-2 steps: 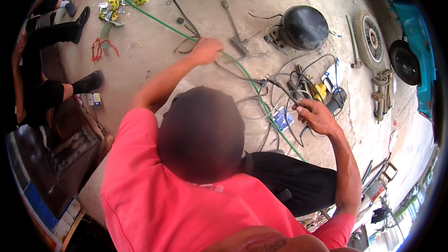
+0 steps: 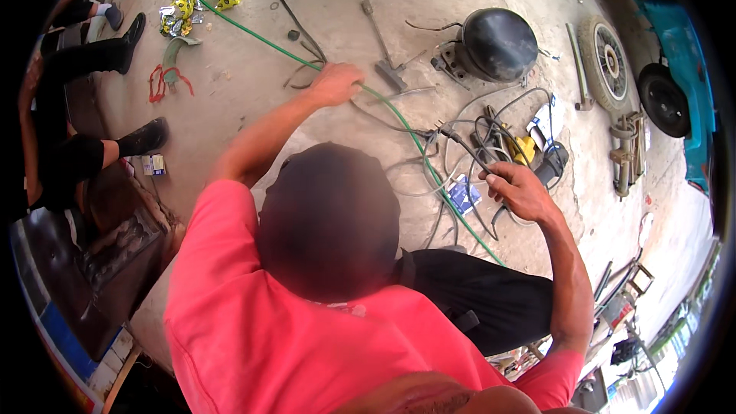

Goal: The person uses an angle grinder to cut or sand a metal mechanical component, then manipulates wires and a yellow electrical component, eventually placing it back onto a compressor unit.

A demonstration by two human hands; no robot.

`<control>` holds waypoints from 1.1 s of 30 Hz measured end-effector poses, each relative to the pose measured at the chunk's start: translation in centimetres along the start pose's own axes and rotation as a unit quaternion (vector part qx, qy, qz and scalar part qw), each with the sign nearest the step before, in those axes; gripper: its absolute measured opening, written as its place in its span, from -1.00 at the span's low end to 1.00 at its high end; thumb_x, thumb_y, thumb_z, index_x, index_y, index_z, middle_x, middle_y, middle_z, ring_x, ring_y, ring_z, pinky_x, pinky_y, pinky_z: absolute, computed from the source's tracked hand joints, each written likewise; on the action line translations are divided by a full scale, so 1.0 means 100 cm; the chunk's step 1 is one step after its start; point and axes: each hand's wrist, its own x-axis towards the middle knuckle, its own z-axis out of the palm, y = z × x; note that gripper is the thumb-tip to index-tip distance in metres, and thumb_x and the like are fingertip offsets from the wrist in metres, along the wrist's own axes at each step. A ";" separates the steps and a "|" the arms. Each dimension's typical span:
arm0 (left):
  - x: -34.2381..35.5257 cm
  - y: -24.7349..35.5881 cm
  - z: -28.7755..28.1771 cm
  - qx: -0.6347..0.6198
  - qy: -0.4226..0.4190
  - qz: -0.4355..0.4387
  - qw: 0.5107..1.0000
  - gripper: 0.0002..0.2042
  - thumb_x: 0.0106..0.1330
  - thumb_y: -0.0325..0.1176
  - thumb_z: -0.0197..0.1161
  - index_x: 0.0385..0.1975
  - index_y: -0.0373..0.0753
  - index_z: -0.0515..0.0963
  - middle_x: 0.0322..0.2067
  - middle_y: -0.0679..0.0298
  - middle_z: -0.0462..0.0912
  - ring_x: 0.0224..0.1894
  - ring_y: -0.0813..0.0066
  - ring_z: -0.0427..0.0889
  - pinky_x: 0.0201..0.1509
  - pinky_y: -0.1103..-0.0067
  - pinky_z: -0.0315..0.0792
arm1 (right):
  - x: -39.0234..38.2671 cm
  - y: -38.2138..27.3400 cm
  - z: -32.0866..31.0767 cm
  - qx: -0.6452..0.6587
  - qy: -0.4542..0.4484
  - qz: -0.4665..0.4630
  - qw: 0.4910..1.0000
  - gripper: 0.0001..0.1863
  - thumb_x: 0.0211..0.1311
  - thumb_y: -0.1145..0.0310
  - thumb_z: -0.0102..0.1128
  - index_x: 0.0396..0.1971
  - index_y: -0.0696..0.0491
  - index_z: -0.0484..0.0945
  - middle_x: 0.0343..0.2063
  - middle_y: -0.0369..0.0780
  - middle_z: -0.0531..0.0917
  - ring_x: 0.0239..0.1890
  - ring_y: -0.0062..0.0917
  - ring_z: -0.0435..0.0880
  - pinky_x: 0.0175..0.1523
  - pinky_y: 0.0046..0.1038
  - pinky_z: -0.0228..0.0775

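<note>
My right hand pinches a black power cord between thumb and fingers, with a plug at the cord's far end. Beyond my raised left knee, my left hand is closed low over the floor. A thin green hose runs beneath it, and a dark cable leads right from it; its fingertips are hidden, so what it grips cannot be told. Around my right hand lie tangled grey and black cables, a blue-and-white box, a yellow piece and a dark, handle-like tool part.
A black dome-shaped compressor sits ahead, near a T-shaped metal tool. To the right are a spoked wheel, a metal bar and a teal vehicle. At left, another person's legs extend beside crumpled yellow-silver wrapping.
</note>
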 end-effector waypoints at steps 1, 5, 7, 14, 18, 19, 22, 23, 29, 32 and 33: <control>-0.001 -0.006 0.000 -0.024 -0.010 0.005 1.000 -0.86 0.27 -0.30 0.28 -0.29 -0.21 0.59 -0.21 0.15 0.62 0.01 0.10 0.55 0.11 0.21 0.35 | 0.001 0.001 0.000 0.006 0.006 0.000 1.000 -0.69 0.48 0.23 0.09 -0.16 0.20 0.63 -0.45 -0.27 0.64 -0.38 -0.60 0.60 -0.20 -0.47 0.47; -0.011 -0.003 -0.009 -0.081 -0.013 0.043 0.996 -0.82 0.34 -0.27 0.24 -0.26 -0.27 0.57 -0.29 0.05 0.62 -0.09 -0.02 0.58 0.02 0.17 0.42 | 0.000 0.006 -0.002 0.009 0.016 -0.001 1.000 -0.69 0.47 0.22 0.10 -0.23 0.20 0.61 -0.47 -0.27 0.63 -0.38 -0.60 0.60 -0.20 -0.45 0.46; -0.017 0.001 -0.019 -0.091 -0.021 0.039 0.995 -0.81 0.36 -0.26 0.23 -0.26 -0.27 0.56 -0.30 0.03 0.63 -0.11 -0.05 0.58 0.01 0.16 0.43 | 0.001 0.004 -0.003 0.006 0.014 0.003 1.000 -0.68 0.47 0.21 0.09 -0.22 0.20 0.62 -0.46 -0.27 0.64 -0.37 -0.60 0.60 -0.19 -0.45 0.47; -0.045 -0.002 -0.017 -0.040 -0.096 -0.019 0.994 -0.76 0.38 -0.21 0.24 -0.21 -0.27 0.62 -0.25 0.00 0.66 -0.10 -0.09 0.59 0.01 0.17 0.45 | 0.003 0.003 -0.005 0.067 0.031 -0.011 0.997 -0.65 0.47 0.22 0.10 -0.04 0.19 0.65 -0.38 -0.29 0.68 -0.30 -0.60 0.63 -0.10 -0.50 0.49; -0.048 0.020 -0.021 -0.103 0.035 -0.010 0.994 -0.73 0.39 -0.19 0.24 -0.11 -0.25 0.66 -0.19 0.06 0.67 -0.09 0.00 0.62 0.04 0.27 0.48 | 0.006 0.004 0.000 0.141 0.037 -0.035 0.989 -0.64 0.45 0.23 0.16 0.04 0.18 0.65 -0.33 -0.31 0.69 -0.25 -0.62 0.63 -0.05 -0.50 0.50; -0.041 0.037 -0.030 -0.149 0.027 -0.037 0.988 -0.71 0.39 -0.18 0.24 -0.09 -0.25 0.67 -0.16 0.09 0.68 -0.09 0.05 0.63 0.05 0.29 0.48 | 0.007 0.005 0.002 0.157 0.040 -0.033 0.986 -0.64 0.45 0.24 0.17 0.05 0.18 0.65 -0.31 -0.31 0.70 -0.24 -0.63 0.63 -0.05 -0.50 0.50; -0.020 0.081 -0.038 -0.330 -0.025 -0.064 0.942 -0.65 0.42 -0.15 0.24 0.04 -0.26 0.63 -0.09 0.14 0.69 -0.06 0.23 0.66 0.07 0.35 0.49 | 0.009 0.000 0.008 0.177 0.035 -0.043 0.983 -0.65 0.44 0.26 0.21 0.05 0.17 0.66 -0.28 -0.30 0.70 -0.23 -0.64 0.63 -0.04 -0.50 0.50; -0.013 0.095 -0.039 -0.394 -0.048 -0.063 0.916 -0.62 0.43 -0.15 0.23 0.09 -0.27 0.61 -0.07 0.16 0.69 -0.04 0.29 0.66 0.08 0.37 0.50 | 0.010 -0.003 0.009 0.180 0.031 -0.049 0.982 -0.65 0.43 0.27 0.22 0.05 0.17 0.67 -0.28 -0.30 0.71 -0.23 -0.64 0.63 -0.04 -0.50 0.50; 0.004 0.179 -0.051 -0.726 -0.167 -0.018 0.667 -0.42 0.38 -0.10 0.36 0.29 -0.28 0.42 -0.14 0.13 0.71 -0.09 0.36 0.68 0.05 0.40 0.55 | 0.011 0.001 0.018 0.096 -0.033 -0.048 0.994 -0.62 0.40 0.22 0.22 0.07 0.15 0.68 -0.19 -0.18 0.75 -0.17 -0.55 0.67 0.02 -0.44 0.50; -0.003 0.188 -0.042 -0.761 -0.164 -0.028 0.627 -0.46 0.32 -0.13 0.44 0.21 -0.26 0.48 -0.17 0.15 0.71 -0.16 0.41 0.69 0.03 0.43 0.55 | 0.009 0.004 0.025 0.045 -0.059 -0.070 0.995 -0.56 0.37 0.15 0.20 0.07 0.16 0.66 -0.18 -0.11 0.75 -0.13 -0.47 0.70 0.07 -0.39 0.48; -0.007 0.188 -0.037 -0.774 -0.166 -0.034 0.610 -0.49 0.28 -0.17 0.48 0.15 -0.25 0.51 -0.18 0.16 0.71 -0.18 0.43 0.69 0.03 0.43 0.56 | 0.009 0.006 0.029 0.041 -0.067 -0.086 0.993 -0.54 0.36 0.13 0.20 0.07 0.16 0.66 -0.18 -0.10 0.74 -0.12 -0.44 0.70 0.07 -0.38 0.48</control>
